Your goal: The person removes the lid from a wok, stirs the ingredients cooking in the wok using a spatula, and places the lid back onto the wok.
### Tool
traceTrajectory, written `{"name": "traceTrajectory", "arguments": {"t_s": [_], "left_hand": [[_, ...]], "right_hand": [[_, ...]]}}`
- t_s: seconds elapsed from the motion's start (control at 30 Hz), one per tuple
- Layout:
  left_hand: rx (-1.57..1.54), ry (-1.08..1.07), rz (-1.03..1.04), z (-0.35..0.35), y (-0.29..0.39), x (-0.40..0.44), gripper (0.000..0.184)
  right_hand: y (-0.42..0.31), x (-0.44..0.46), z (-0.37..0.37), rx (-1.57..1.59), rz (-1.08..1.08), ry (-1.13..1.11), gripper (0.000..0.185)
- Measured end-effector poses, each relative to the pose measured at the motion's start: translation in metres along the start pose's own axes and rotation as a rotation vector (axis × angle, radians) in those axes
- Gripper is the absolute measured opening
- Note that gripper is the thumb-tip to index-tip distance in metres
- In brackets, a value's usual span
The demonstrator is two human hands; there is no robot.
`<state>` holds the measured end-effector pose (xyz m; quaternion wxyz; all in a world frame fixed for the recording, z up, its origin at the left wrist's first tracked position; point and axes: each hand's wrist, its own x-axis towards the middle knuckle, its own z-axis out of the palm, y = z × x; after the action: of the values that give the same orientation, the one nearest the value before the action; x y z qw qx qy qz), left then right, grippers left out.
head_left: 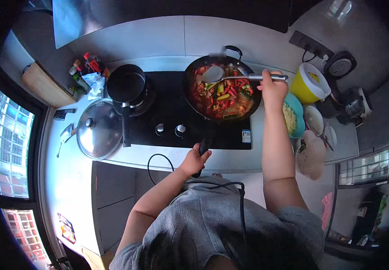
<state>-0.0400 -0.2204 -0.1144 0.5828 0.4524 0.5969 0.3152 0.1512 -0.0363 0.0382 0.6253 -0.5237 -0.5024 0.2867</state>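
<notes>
A black wok (190, 101) stands on the cooktop, full of red and green food (230, 94) in reddish liquid. My right hand (274, 92) is closed around the silver handle of a metal ladle (213, 74), whose broad rounded head is over the food at the wok's left side. Lower down, my left hand (194, 159) grips the black wok handle (205, 144), which points toward my body. Part of that handle blends into the dark cooktop.
Left of the wok sit a black saucepan (126, 84) and a glass lid (96, 128). Several bottles (79, 76) stand behind them. On the right are a turquoise bowl (300, 121) with pale shreds, a yellow container (309, 85) and a pale basket (310, 155). A cable (151, 157) hangs before me.
</notes>
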Motion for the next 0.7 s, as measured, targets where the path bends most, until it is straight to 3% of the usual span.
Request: {"name": "traceTrajectory", "arguments": {"t_s": [0.43,0.57,0.63,0.67,0.7], "left_hand": [[0.003,0.012,0.029,0.002,-0.004,0.001,0.033],[0.020,0.023,0.011,-0.001,0.001,-0.001,0.032],[0.032,0.013,0.004,0.002,0.001,-0.001,0.032],[0.019,0.014,0.012,0.002,-0.003,0.001,0.031],[0.005,0.019,0.018,0.003,-0.007,0.003,0.031]], "right_hand": [[-0.004,-0.018,-0.042,-0.021,0.019,-0.043,0.017],[-0.011,-0.026,-0.041,-0.087,-0.138,-0.031,0.014],[-0.005,-0.027,-0.033,-0.270,-0.821,-0.298,0.014],[-0.003,-0.032,-0.031,-0.273,-0.819,-0.292,0.014],[-0.002,-0.037,-0.030,-0.444,-0.768,-0.496,0.017]]}}
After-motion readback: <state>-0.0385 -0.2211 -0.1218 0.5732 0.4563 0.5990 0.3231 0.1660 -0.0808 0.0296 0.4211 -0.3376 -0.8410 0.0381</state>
